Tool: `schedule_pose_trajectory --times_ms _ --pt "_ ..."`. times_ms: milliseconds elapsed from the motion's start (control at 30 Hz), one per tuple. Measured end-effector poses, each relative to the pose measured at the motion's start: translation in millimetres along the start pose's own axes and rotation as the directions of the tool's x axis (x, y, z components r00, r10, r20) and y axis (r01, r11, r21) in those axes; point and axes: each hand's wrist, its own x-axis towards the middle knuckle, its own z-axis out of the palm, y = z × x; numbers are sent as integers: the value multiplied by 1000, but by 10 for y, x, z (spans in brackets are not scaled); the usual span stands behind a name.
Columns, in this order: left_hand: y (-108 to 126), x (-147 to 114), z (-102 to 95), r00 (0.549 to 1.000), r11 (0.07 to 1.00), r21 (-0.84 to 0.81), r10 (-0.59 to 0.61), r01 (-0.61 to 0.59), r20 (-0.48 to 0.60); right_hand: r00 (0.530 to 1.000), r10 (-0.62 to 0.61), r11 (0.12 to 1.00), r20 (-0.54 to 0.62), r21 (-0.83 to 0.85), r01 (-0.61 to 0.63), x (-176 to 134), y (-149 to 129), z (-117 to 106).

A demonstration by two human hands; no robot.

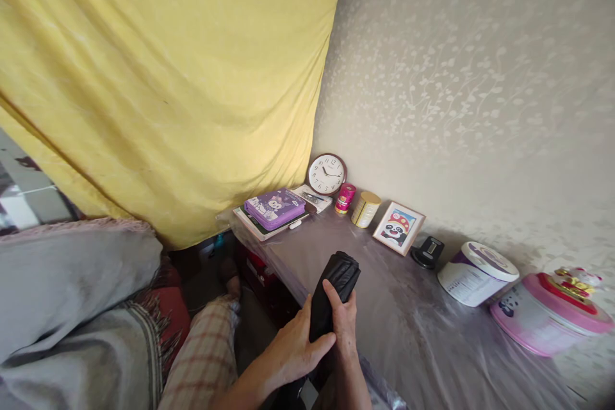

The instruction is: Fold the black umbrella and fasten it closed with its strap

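Note:
A black folded umbrella [336, 272], its shiny fabric rolled tight with pleats showing at the upper end, is held tilted over the table's near edge. My left hand [300, 349] closes around its lower left side, the thumb lying across the front. On the right side, my right hand [343, 320] grips it with the thumb pressed along the fabric. The umbrella's lower end is hidden behind my hands and wrists.
Along the wall on the plastic-covered table [398, 327] stand a clock [327, 173], a pink can [344, 198], a yellow-lidded tin [366, 209], a panda picture [398, 228], a black stand [427, 252] and two tubs. A purple case [275, 207] lies on books. Left is a cushioned seat [72, 269].

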Motion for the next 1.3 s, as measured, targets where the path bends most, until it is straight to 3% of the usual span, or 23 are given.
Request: schedule_pose_trajectory --times_ms 133,367,533,667,767,900,1000,1133,1300 --pt "-63 79 -33 987 947 -308 128 -93 95 997 6 993 74 120 -15 -33 15 5" --pt "-104 72 -33 976 798 -600 85 55 203 989 76 982 126 161 -96 -121 -40 10" --pt "-122 -9 32 989 852 -520 17 61 145 992 4 994 125 104 -17 -20 6 4" --pt "-157 -38 72 996 889 -454 -15 54 88 992 45 985 117 159 -64 13 -4 8" --pt "-112 -47 41 981 820 -554 -43 142 187 990 87 973 112 203 -109 -9 -18 8" --pt "-63 -61 5 919 668 -662 -84 339 386 977 131 951 171 256 -172 -22 0 3" --pt "-91 -76 37 896 604 -692 -89 395 435 972 134 948 192 263 -182 -17 15 -2" --pt "-100 -102 101 918 604 -698 -164 383 362 973 131 959 190 226 -174 -22 -30 -36" --pt "38 -134 42 938 624 -702 -198 343 283 909 90 919 408 318 -233 36 -131 -140"
